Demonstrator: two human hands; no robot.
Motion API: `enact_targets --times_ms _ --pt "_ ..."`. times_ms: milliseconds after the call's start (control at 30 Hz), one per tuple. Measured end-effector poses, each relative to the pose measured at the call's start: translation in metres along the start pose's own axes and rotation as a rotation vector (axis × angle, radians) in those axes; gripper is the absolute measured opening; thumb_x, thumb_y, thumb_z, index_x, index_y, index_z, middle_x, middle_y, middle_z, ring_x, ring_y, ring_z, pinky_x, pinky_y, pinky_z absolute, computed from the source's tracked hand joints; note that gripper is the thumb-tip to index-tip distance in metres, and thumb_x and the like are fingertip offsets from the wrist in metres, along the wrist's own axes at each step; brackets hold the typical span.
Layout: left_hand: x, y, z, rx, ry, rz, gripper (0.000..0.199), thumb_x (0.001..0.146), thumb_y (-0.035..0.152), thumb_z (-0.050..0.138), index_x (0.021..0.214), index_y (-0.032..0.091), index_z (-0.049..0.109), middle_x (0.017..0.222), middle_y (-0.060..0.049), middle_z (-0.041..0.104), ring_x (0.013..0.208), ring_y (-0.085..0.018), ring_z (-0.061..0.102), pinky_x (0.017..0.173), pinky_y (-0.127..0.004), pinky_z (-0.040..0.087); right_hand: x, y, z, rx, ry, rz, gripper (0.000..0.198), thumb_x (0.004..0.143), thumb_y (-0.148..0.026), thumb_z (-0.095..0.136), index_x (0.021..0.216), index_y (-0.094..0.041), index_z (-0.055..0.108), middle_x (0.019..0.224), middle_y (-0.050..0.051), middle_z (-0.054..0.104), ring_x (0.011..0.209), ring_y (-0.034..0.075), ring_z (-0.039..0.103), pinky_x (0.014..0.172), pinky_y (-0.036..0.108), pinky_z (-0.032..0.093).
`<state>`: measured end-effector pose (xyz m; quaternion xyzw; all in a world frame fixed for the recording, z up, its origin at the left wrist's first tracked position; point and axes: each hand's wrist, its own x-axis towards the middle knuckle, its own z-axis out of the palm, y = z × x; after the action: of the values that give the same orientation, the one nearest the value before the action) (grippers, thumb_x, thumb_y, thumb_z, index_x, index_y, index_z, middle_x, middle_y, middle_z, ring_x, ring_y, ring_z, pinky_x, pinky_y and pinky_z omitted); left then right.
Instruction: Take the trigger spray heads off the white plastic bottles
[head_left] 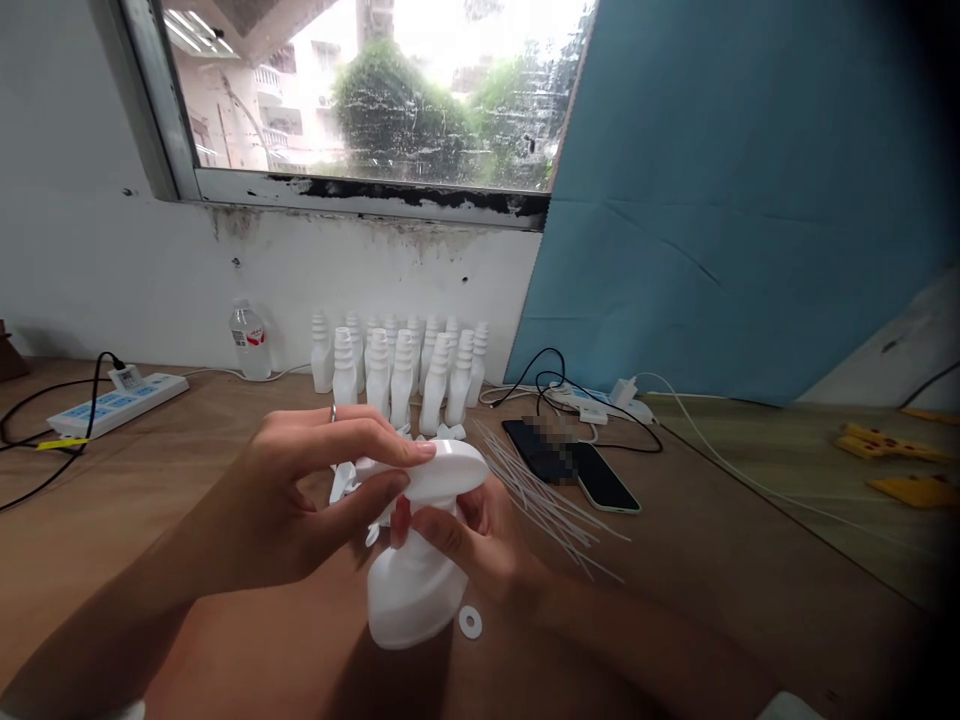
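A white plastic spray bottle (412, 600) is held up in front of me, tilted, with its wide base toward me. My left hand (322, 490) pinches the white spray head (450, 468) on top between thumb and fingers. My right hand (487, 545) is wrapped around the bottle's neck, just under the head. How the head joins the neck is partly hidden by my fingers. Close by on the table lies a flat white ring (470, 622). Small white plastic parts (341, 485) lie behind my left hand, partly covered by it.
Several white bottles (401, 370) without heads stand by the wall. Thin white tubes (555, 510) lie to the right, near two phones (607, 478). Power strips (120, 402) with cables sit at both sides. A clear water bottle (250, 342) stands at the back left.
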<state>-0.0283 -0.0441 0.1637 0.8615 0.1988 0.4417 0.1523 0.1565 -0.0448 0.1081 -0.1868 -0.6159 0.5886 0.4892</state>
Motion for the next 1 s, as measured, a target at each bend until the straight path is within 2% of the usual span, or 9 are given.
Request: enact_targets --times_ms 233,333,467,533,600,700,767,867,1000 --pt "0.003 -0.008 -0.003 -0.047 -0.044 -0.005 0.03 0.081 0.006 0.062 0.106 0.022 0.065 0.092 -0.005 0.07 0.078 -0.016 0.066 0.067 -0.026 0.053 0.005 -0.01 -0.011 -0.042 -0.047 0.082 0.038 0.072 -0.032 0.075 0.097 -0.016 0.05 0.078 0.003 0.065 0.069 0.016 0.065 0.062 0.026 0.051" --pt "0.005 -0.009 -0.001 -0.073 -0.052 0.021 0.03 0.082 0.005 0.061 0.107 0.022 0.064 0.093 -0.004 0.069 0.087 -0.018 0.067 0.074 -0.028 0.054 0.009 -0.014 -0.019 -0.073 -0.182 0.108 0.04 0.07 -0.034 0.076 0.098 -0.014 0.054 0.08 0.004 0.064 0.072 0.015 0.062 0.063 0.025 0.048" --pt "0.007 -0.009 -0.008 -0.036 -0.114 -0.017 0.034 0.083 0.01 0.062 0.114 0.025 0.062 0.101 -0.004 0.068 0.094 -0.019 0.066 0.08 -0.029 0.055 0.012 -0.016 -0.023 -0.082 -0.336 0.167 0.031 0.077 -0.041 0.069 0.078 -0.011 0.062 0.076 0.003 0.057 0.069 0.01 0.053 0.062 0.021 0.043" --pt "0.006 -0.009 -0.02 0.003 -0.103 -0.062 0.042 0.083 0.017 0.064 0.124 0.026 0.058 0.108 -0.005 0.068 0.096 -0.02 0.066 0.08 -0.03 0.056 0.011 -0.016 -0.021 -0.049 -0.4 0.173 0.031 0.079 -0.041 0.068 0.086 -0.011 0.063 0.082 0.005 0.058 0.073 0.011 0.053 0.066 0.022 0.044" --pt "0.004 -0.007 -0.035 0.039 0.049 -0.108 0.046 0.084 0.023 0.064 0.13 0.025 0.054 0.11 -0.006 0.068 0.093 -0.02 0.066 0.078 -0.031 0.057 0.009 -0.016 -0.02 -0.052 -0.408 0.154 0.032 0.082 -0.042 0.064 0.094 -0.012 0.061 0.09 0.006 0.059 0.078 0.013 0.053 0.07 0.024 0.044" --pt "0.0 -0.003 -0.059 0.117 0.399 -0.142 0.037 0.087 0.026 0.061 0.124 0.021 0.058 0.101 -0.007 0.07 0.085 -0.019 0.067 0.073 -0.032 0.057 0.006 -0.014 -0.019 -0.163 -0.327 0.116 0.032 0.088 -0.044 0.057 0.089 -0.012 0.058 0.085 0.006 0.056 0.077 0.012 0.051 0.07 0.025 0.044" --pt "-0.002 -0.004 -0.071 0.177 0.483 -0.169 0.034 0.088 0.028 0.06 0.121 0.02 0.061 0.092 -0.006 0.07 0.083 -0.019 0.067 0.071 -0.032 0.056 0.005 -0.013 -0.019 -0.189 -0.347 0.109 0.033 0.089 -0.044 0.055 0.088 -0.012 0.057 0.084 0.006 0.056 0.079 0.013 0.052 0.074 0.026 0.044" --pt "-0.004 -0.014 -0.079 0.225 0.356 -0.233 0.023 0.087 0.03 0.061 0.108 0.021 0.066 0.082 -0.003 0.07 0.075 -0.016 0.067 0.065 -0.027 0.055 0.004 -0.013 -0.018 -0.183 -0.406 0.101 0.033 0.089 -0.045 0.055 0.091 -0.012 0.057 0.084 0.007 0.058 0.081 0.014 0.055 0.077 0.028 0.046" --pt "-0.014 -0.034 -0.055 0.222 -0.033 -0.404 0.017 0.087 0.033 0.059 0.101 0.024 0.065 0.08 0.0 0.068 0.071 -0.013 0.065 0.061 -0.022 0.054 0.001 -0.013 -0.015 -0.223 -0.341 0.042 0.029 0.093 -0.04 0.049 0.096 -0.013 0.058 0.079 0.005 0.06 0.076 0.012 0.056 0.072 0.025 0.047"
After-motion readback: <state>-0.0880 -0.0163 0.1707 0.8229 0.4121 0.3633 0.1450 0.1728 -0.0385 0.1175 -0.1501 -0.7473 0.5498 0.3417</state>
